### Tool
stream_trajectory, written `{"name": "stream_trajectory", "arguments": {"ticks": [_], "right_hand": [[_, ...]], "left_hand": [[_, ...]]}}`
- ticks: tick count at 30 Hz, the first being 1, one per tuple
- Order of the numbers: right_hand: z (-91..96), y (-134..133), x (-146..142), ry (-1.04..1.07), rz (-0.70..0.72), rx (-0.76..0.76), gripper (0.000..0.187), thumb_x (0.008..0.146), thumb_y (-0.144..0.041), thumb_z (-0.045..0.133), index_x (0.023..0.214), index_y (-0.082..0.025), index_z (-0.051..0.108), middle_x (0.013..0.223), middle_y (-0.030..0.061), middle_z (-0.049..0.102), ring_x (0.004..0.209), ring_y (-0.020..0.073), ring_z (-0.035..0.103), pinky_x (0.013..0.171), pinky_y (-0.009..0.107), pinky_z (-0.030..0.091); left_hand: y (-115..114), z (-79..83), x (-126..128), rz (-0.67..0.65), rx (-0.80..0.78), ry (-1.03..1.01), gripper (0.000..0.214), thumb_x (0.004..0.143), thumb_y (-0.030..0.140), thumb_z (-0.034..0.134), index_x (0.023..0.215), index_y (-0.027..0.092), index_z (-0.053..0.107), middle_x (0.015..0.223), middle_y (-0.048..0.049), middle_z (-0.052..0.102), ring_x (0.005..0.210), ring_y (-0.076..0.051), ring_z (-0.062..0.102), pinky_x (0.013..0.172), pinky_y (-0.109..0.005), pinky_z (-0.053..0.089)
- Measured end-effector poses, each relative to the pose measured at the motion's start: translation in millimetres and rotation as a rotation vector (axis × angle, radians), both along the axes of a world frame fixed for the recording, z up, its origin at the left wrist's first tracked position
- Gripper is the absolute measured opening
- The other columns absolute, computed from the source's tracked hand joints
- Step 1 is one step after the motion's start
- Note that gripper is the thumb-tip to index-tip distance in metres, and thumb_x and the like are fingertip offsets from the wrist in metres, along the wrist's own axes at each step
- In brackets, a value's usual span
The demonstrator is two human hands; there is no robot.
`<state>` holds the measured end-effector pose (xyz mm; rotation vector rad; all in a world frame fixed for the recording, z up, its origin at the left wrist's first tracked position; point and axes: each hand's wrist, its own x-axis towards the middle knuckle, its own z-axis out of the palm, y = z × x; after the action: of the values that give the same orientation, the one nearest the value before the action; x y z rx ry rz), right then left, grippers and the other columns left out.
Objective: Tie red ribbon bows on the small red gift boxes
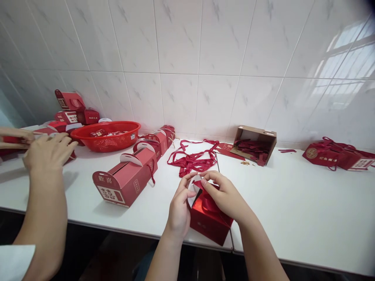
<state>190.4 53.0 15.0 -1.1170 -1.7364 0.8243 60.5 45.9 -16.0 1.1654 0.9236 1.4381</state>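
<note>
A shiny red gift box (209, 224) stands at the table's front edge, directly before me. My left hand (179, 208) is closed around its left end, with the fingers at the white inner side of a raised end flap. From the right, my right hand (225, 191) pinches the top edge of the box by that flap, its fingers bent over the lid. A dark gap shows between the flap and the lid. Red ribbon (208, 203) lies on the box top, partly under my right hand. To the left sits a matte red gift box (129, 179) with a cord handle.
Loose red ribbons (193, 156) lie behind my hands, beside an open cardboard box (254, 142) holding dark red strips. A red plastic basket (107, 136) and stacked boxes (72, 109) are at left, near a co-worker's hands (48, 150). A ribboned box (336, 154) lies right.
</note>
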Motion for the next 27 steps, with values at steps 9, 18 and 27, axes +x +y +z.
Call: {"name": "stream_trajectory", "arguments": {"ticks": [9, 18, 27], "right_hand": [[-3.3, 0.2, -2.0, -0.041, -0.041, 0.034, 0.019, 0.085, -0.033, 0.048, 0.075, -0.021, 0.058, 0.097, 0.0041, 0.060, 0.092, 0.0182, 0.056, 0.086, 0.033, 0.041], [-3.1, 0.2, -3.7, -0.045, -0.018, 0.076, 0.016, 0.084, -0.030, 0.051, 0.076, -0.021, 0.061, 0.096, 0.0041, 0.061, 0.094, 0.0178, 0.056, 0.090, 0.032, 0.041], [12.3, -17.8, 20.8, -0.001, -0.263, 0.251, 0.019, 0.085, -0.039, 0.053, 0.086, -0.023, 0.063, 0.112, 0.0045, 0.059, 0.106, 0.0203, 0.054, 0.092, 0.034, 0.041]], "left_hand": [[-1.7, 0.3, 1.2, -0.103, -0.001, -0.126, 0.043, 0.068, 0.013, 0.043, 0.108, 0.021, 0.057, 0.122, -0.0022, 0.059, 0.121, -0.022, 0.048, 0.098, -0.034, 0.043], [0.3, -1.0, 6.5, -0.034, -0.055, -0.272, 0.016, 0.080, 0.033, 0.054, 0.080, 0.018, 0.057, 0.088, -0.0019, 0.064, 0.096, -0.018, 0.060, 0.085, -0.029, 0.047], [12.5, 1.5, -20.9, 0.170, -0.173, -0.563, 0.012, 0.074, 0.024, 0.061, 0.075, 0.018, 0.050, 0.085, -0.0020, 0.062, 0.083, -0.017, 0.061, 0.076, -0.034, 0.049]]}}
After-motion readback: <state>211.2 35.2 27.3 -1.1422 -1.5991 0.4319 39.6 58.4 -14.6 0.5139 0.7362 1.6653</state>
